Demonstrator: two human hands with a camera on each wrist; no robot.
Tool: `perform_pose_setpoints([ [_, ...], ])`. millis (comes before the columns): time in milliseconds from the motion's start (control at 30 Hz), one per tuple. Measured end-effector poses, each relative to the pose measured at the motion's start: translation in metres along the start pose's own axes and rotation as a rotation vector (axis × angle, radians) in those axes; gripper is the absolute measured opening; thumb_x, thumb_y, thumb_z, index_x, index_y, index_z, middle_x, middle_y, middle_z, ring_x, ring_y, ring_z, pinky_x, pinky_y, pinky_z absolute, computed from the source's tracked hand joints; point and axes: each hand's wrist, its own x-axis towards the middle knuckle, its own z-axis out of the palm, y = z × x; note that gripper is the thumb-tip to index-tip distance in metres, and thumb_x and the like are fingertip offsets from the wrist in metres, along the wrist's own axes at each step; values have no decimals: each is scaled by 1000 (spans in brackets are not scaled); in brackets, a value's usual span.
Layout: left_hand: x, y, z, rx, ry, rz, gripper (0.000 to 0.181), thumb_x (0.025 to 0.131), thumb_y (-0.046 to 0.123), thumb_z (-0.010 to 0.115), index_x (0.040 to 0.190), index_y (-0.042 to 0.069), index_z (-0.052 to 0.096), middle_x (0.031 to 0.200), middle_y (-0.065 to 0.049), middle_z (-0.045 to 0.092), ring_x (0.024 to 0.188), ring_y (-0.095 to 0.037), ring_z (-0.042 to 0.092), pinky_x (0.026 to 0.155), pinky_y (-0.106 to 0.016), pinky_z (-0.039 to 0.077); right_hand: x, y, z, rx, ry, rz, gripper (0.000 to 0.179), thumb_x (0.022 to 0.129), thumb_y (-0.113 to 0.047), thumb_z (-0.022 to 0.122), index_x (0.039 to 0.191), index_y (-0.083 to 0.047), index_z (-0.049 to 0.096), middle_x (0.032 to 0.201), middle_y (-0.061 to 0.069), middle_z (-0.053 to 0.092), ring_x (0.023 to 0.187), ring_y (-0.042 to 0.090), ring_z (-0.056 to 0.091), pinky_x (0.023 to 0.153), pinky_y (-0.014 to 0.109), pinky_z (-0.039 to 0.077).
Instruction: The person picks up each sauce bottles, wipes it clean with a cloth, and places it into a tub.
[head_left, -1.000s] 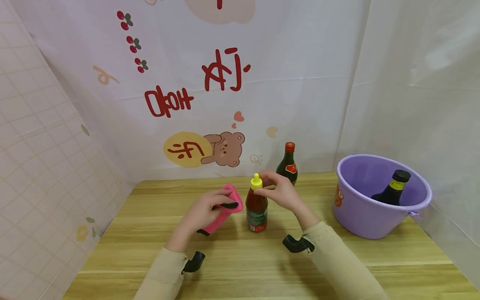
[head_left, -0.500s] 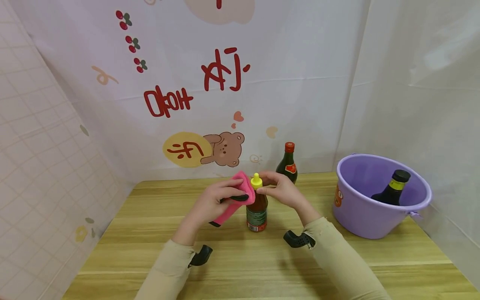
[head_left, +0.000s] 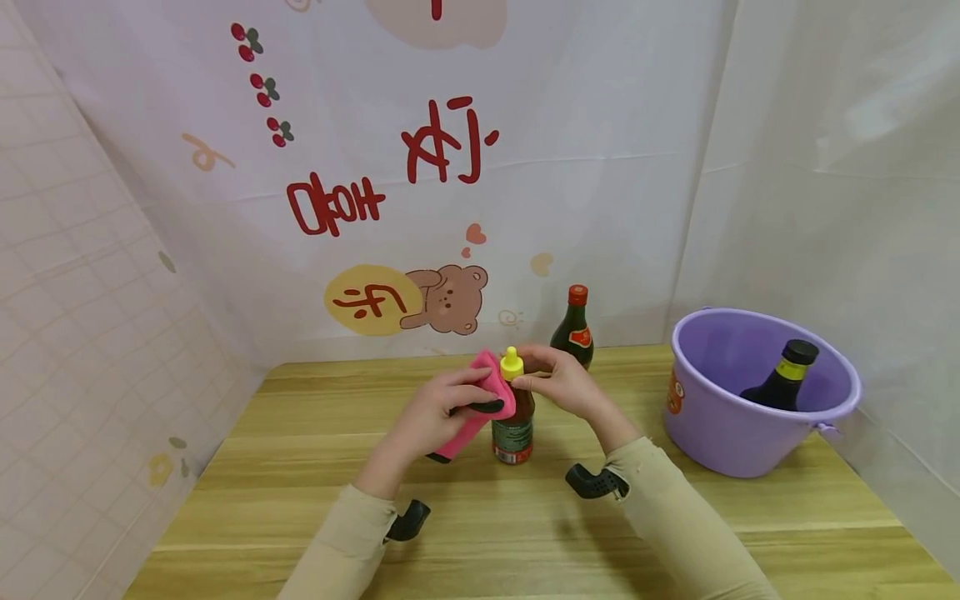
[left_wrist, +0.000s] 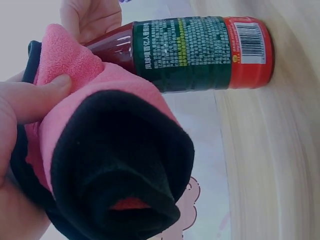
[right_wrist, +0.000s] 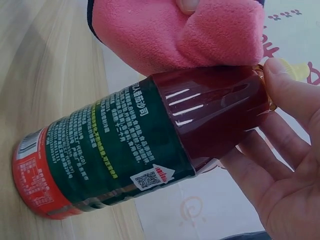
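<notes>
Centrally, ketchup bottle [head_left: 513,435] stands upright on the counter [head_left: 480,529]. Right hand [head_left: 566,383]: thumb and fingers curled about its neck, by the yellow cap [head_left: 512,367]. Left hand [head_left: 441,408] grips a folded pink cloth [right_wrist: 170,37], which touches the bottle's shoulder. Behind: red-capped green bottle [head_left: 573,327]. Well to the right: purple bucket [head_left: 723,442], black-capped bottle [head_left: 780,385] tilted inside.

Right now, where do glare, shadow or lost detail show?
Right wrist view: glare streaks on the tomato ketchup bottle; head view: soft shadow on the wooden table beside the right sleeve, pale sheen on the white backdrop at upper right; left wrist view: dark folds of the pink cloth lose detail.
</notes>
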Motion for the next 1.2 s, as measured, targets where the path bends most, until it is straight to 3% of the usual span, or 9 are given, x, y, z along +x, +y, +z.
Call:
perform_pose_setpoints([
  [367, -12, -2, 9, 26, -3, 24, 29, 80, -5, 78, 101, 14, 79, 126, -11, 65, 116, -31, 61, 95, -43, 53, 1, 4, 1, -4, 5, -17, 46, 89, -18, 75, 132, -8, 62, 116, 9, 68, 107, 27, 64, 94, 50, 51],
  [800, -31, -8, 23, 14, -34, -19, 27, 82, -2, 78, 101, 17, 78, 126, -9, 64, 118, -29, 60, 96, -44, 52, 0, 4, 2, 2, 3, -13, 47, 89, -20, 76, 132, -9, 63, 115, 7, 69, 106, 25, 64, 95, 51, 51],
  [1200, -41, -14, 35, 26, -170, -86, 22, 86, 3, 75, 103, 18, 78, 125, -6, 64, 118, -24, 59, 100, -41, 49, 0, 5, 2, 4, 0, -14, 46, 90, -20, 75, 132, -9, 62, 115, 7, 68, 106, 25, 64, 96, 52, 50],
])
